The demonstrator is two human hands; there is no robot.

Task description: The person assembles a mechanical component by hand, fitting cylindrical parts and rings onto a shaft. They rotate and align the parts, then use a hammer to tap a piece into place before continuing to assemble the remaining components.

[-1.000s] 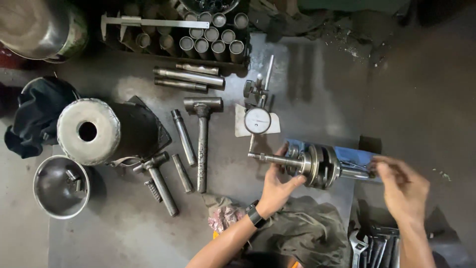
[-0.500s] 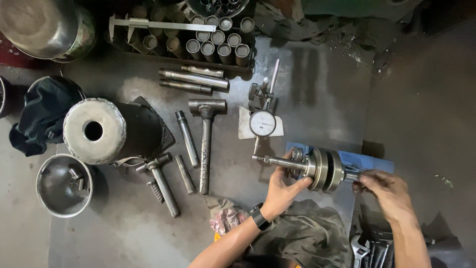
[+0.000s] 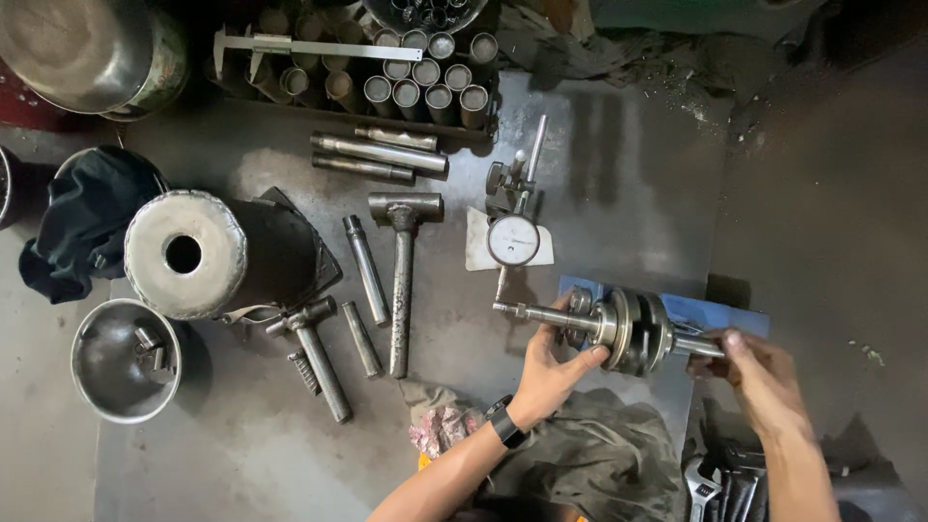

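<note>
A steel crankshaft assembly with round webs and shafts at both ends lies horizontally over a blue stand on the metal bench. My left hand, wearing a dark wristwatch, grips its left shaft just below the webs. My right hand holds the right shaft end with the fingertips. A dial gauge on its stand sits just above the left shaft, its stem pointing down toward it.
Left of the hands lie a steel hammer, several pins and punches, a large steel cylinder, a metal bowl and a caliper. Tubes stand in a tray. A dark rag and wrenches lie near me.
The right hand has closed in from open fingers onto the right shaft end. The left hand stays on the left shaft. The view has shifted slightly.
</note>
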